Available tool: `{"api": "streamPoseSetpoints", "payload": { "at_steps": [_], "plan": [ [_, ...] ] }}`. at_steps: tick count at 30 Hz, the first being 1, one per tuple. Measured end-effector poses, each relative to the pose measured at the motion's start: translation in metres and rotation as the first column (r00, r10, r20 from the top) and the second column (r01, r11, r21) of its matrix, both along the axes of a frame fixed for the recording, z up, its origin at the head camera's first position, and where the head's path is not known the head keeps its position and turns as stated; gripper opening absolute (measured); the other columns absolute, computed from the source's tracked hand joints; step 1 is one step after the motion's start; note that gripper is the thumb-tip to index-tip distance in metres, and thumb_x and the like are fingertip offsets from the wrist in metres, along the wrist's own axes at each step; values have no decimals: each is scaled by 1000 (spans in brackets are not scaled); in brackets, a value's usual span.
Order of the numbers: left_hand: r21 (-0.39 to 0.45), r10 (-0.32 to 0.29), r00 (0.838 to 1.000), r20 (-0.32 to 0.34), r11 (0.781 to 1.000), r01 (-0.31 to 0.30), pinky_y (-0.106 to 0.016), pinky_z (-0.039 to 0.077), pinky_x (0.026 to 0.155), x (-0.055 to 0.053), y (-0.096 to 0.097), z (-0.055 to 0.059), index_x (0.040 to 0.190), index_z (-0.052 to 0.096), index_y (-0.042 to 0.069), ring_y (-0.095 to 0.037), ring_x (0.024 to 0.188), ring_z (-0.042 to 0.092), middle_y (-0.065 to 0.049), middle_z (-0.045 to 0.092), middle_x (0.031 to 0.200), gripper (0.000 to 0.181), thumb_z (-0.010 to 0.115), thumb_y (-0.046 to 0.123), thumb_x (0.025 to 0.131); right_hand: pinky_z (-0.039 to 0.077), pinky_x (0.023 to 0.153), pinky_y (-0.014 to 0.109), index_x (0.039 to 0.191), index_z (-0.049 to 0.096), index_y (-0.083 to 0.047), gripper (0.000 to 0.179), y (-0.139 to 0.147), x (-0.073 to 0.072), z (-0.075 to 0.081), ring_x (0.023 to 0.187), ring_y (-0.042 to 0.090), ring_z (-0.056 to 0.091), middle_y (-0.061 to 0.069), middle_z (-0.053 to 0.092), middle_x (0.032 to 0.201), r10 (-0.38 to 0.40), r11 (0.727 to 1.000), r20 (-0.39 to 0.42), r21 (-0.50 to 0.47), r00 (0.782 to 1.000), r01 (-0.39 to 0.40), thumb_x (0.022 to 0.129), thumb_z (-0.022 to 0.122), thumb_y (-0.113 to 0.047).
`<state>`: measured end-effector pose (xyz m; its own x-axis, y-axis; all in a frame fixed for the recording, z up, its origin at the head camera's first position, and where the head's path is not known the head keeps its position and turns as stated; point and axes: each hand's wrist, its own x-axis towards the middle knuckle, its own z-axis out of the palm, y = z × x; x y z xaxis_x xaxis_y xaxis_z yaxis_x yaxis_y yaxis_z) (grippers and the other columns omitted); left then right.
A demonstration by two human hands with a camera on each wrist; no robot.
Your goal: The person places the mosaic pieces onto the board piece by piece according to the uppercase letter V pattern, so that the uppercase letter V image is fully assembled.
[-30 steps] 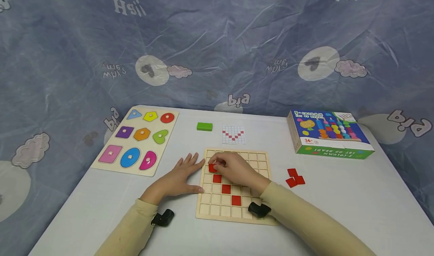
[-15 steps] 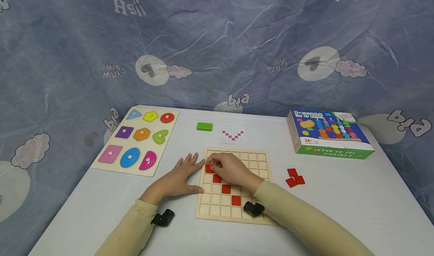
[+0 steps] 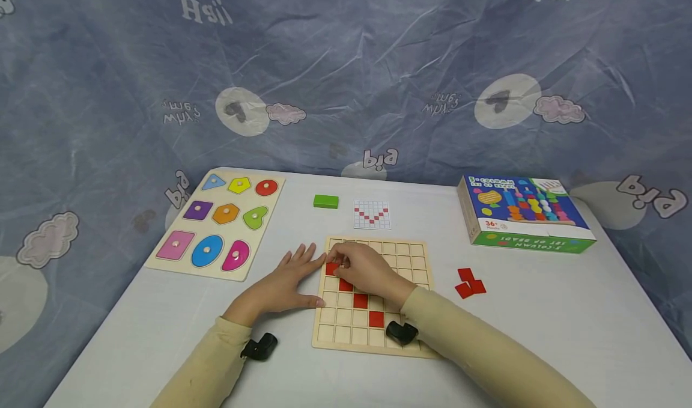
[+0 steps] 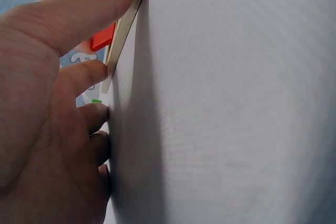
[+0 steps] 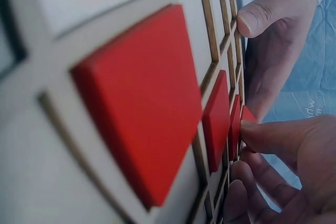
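Observation:
My right hand (image 3: 370,273) pinches a red square tile (image 3: 331,269) between thumb and fingers, over a cell of the leftmost column of a wooden grid board (image 3: 343,335). In the right wrist view that tile (image 5: 247,114) tilts slightly, its far edge raised from the grid. Three more red tiles step diagonally down the board to the right; the lowest of them (image 3: 376,319) lies flat in its cell. With fingers spread, my left hand (image 3: 281,285) rests on the table, its thumb and index fingertip touching the board's left edge (image 4: 128,22).
Three loose red tiles (image 3: 464,290) lie right of the board. Behind it are a pattern card (image 3: 372,215) and a green block (image 3: 326,202). A shape puzzle (image 3: 216,234) sits at the left, a bead-set box (image 3: 527,213) at the back right.
My right hand has shifted a little to the left, bringing the pinched tile over the leftmost column. The left hand has stayed in place.

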<state>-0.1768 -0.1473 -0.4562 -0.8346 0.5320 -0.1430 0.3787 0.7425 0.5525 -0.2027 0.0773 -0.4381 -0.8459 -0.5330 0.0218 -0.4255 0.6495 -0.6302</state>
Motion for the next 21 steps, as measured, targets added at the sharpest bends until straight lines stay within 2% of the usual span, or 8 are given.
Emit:
{"api": "streamPoseSetpoints", "payload": {
  "at_steps": [4,10,16,21],
  "plan": [
    [-5,1,1000,2,1000,-1,-53,3,126,0,0,-1,160,34,18,-34,157,2,-12,16,169,98,81,52,82,49,76,29,110,72,-16,21,-1,0,0,83,12,55,-3,63,98,1,1000,-16,29,1000,-1,91,75,-7],
    [-1,4,1000,4,1000,-4,-54,3,125,0,0,0,160,35,18,-34,157,2,-12,16,169,97,81,52,81,49,79,30,113,73,-15,22,-1,1,0,87,12,56,-5,63,99,2,998,-23,62,1000,-1,92,75,-9],
    [4,4,1000,11,1000,-4,-54,3,125,1,1,2,160,35,17,-34,157,2,-13,16,169,98,82,51,81,49,80,32,114,74,-15,23,-1,1,1,87,13,56,-4,64,100,2,998,-20,62,1000,0,92,74,-10],
    [11,2,1000,14,1000,-2,-55,2,125,1,1,3,160,35,17,-35,156,2,-13,16,169,97,82,50,81,49,85,33,112,76,-14,20,-1,1,1,90,15,57,-5,65,108,5,998,-16,63,1000,-4,93,73,-9]
  ]
}}
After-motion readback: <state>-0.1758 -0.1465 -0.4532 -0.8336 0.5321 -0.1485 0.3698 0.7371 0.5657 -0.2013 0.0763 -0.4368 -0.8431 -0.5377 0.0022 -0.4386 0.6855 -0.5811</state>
